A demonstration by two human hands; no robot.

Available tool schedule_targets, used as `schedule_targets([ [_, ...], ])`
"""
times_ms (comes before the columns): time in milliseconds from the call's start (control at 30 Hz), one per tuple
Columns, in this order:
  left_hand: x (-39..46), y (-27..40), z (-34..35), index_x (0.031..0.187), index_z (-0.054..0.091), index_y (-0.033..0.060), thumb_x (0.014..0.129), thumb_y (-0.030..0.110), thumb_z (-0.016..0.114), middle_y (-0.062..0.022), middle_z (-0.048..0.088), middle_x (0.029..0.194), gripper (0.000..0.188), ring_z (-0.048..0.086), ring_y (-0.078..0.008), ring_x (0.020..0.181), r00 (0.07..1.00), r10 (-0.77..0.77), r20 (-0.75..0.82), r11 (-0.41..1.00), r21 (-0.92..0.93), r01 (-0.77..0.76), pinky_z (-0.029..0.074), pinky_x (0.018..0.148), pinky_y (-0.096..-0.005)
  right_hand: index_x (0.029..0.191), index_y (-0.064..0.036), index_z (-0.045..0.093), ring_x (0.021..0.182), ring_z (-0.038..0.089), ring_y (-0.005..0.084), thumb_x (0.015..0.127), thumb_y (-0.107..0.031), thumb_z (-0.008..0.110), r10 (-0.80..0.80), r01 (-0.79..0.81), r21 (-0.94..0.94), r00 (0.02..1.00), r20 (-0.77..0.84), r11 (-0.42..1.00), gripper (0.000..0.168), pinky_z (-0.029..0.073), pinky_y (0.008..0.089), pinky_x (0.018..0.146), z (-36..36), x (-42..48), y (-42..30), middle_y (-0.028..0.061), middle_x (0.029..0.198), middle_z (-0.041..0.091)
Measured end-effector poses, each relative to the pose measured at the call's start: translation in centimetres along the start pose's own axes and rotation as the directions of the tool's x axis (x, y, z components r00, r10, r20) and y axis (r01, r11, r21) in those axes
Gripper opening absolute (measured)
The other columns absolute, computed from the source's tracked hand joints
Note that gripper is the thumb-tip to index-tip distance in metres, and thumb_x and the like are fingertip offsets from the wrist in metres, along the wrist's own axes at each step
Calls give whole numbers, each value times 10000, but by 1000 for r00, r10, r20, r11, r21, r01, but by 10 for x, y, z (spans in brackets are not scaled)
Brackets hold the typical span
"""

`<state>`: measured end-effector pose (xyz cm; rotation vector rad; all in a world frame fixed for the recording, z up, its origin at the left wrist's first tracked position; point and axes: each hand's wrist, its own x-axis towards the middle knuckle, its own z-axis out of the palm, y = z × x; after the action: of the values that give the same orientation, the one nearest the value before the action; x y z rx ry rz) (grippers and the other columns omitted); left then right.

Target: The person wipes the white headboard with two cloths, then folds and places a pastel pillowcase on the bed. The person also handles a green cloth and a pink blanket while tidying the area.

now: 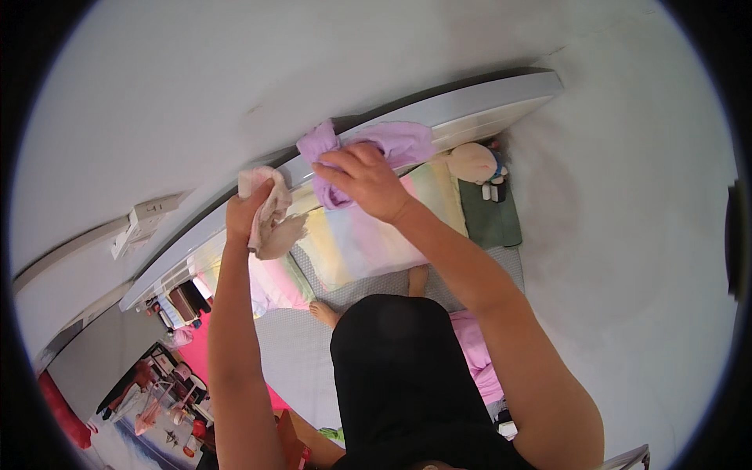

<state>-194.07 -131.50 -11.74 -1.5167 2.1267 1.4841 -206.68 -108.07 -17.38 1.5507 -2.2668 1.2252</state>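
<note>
My left hand (245, 212) grips a bunched, pale pinkish-white cloth (274, 226) near the top edge of the bed's headboard (499, 94). A lilac towel (405, 141) is draped over that headboard, partly bunched at its left end. My right hand (367, 182) lies over the lilac towel with its fingers bent; whether they pinch the fabric cannot be told. Below the towel, a pastel striped pillow (364, 241) leans by the headboard.
A plush toy (473, 163) and small cases sit by a dark green pillow (490, 220) in the corner. A wall socket (147, 220) is at left. Another pastel pillow (279, 282) lies on the grey bed cover (294, 346). Clutter covers the lower left.
</note>
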Motion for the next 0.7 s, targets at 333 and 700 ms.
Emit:
schedule_targets([
  [333,-6,-2,2,836,699,-32,758,365,783,-98,674,745,413,635,-157,586,998,33,47,990,-141,-26,518,487,-307,1254,101,435,1116,512,383,818,-78,656,600,-717,168,404,-691,676,520,411,447,972,-53,-142,157,239,1176,519],
  [700,-7,-14,3,820,706,-48,729,389,788,-111,689,757,454,651,-159,649,985,174,-15,975,-135,-174,508,593,-307,1228,199,399,1276,287,541,832,-44,504,605,-820,-12,432,-669,572,477,217,541,1115,181,-92,40,402,1354,300],
])
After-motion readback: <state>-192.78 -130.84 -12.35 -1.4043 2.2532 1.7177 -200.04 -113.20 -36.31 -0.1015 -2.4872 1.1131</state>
